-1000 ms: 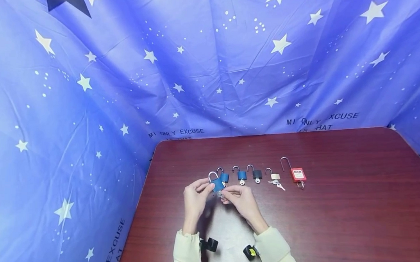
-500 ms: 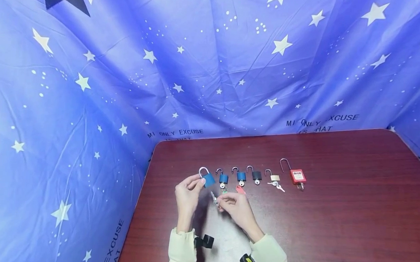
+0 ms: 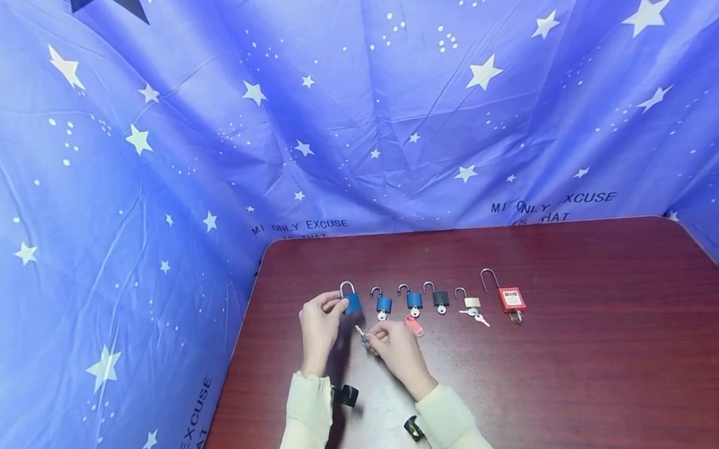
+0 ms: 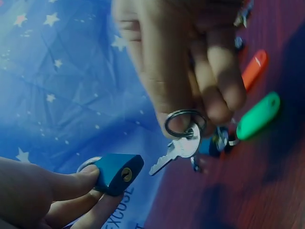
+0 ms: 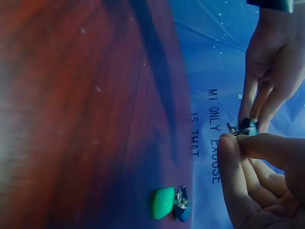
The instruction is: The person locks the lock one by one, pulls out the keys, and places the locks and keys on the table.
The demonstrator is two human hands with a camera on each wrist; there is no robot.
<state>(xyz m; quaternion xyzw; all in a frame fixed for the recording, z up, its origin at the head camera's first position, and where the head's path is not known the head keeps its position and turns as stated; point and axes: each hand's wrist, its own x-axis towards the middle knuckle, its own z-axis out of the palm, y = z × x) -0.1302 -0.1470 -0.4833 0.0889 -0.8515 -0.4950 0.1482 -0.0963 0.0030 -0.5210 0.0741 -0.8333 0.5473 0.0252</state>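
My left hand (image 3: 320, 330) pinches a blue padlock (image 3: 352, 303) by its body, above the left part of the table. Its shackle points up and looks closed. In the left wrist view the brass keyhole (image 4: 127, 174) faces the key. Between thumb and fingers, my right hand (image 3: 399, 350) pinches a small silver key (image 4: 177, 153) by its ring (image 4: 183, 122). The key's toothed blade points at the padlock with a gap between them. Fingers hide part of the ring.
Behind the hands lie a blue padlock (image 3: 383, 305), another blue padlock (image 3: 414, 300), a black padlock (image 3: 440, 298), a brass-coloured padlock (image 3: 472, 302) and a red padlock (image 3: 511, 299), shackles open, keys attached. A red tag (image 3: 414, 326) and a green tag (image 4: 259, 116) lie near.
The hands were together at the padlock's underside; the key has since come away from it. My left hand has moved left with the padlock, now held more upright.
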